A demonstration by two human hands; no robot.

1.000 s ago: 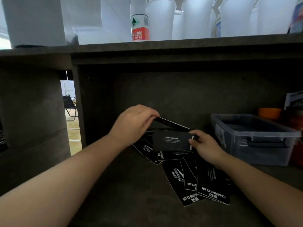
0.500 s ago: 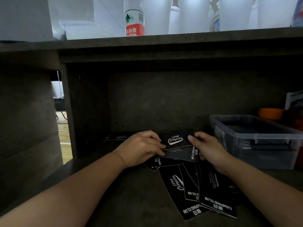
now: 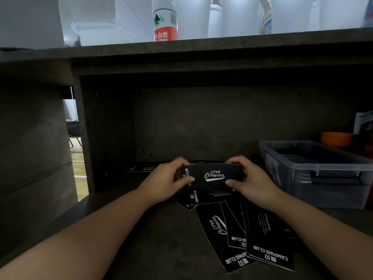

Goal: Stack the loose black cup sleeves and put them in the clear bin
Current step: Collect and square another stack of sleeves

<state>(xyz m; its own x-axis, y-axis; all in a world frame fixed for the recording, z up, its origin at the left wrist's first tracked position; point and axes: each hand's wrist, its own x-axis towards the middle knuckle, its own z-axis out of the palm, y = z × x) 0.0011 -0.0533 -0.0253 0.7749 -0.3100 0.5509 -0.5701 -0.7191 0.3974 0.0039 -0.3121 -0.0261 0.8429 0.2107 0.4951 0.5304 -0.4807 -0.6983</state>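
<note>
Both hands are pinching one small stack [image 3: 212,177] of black sleeves between them, the left hand [image 3: 165,183] curling thumb and fingers round its left end and the right hand [image 3: 252,181] doing the same at the right end, the printed face turning toward the camera. How many sleeves are in the stack I cannot tell. It is hovering just above the shelf [image 3: 141,239], toward the back edge. More loose sleeves [image 3: 242,235] are lying fanned on the shelf below and nearer the front edge, overlapping one another, and a few more [image 3: 141,168] are lying flat by the back left corner. The bin [image 3: 314,172] is sitting at the right side of the shelf, lid off, near the right hand.

To do this step well, I judge the hands should be squaring the stack's edges before adding another sleeve, keeping the curved edges all facing one way, since thin card slips and fans out easily.
</note>
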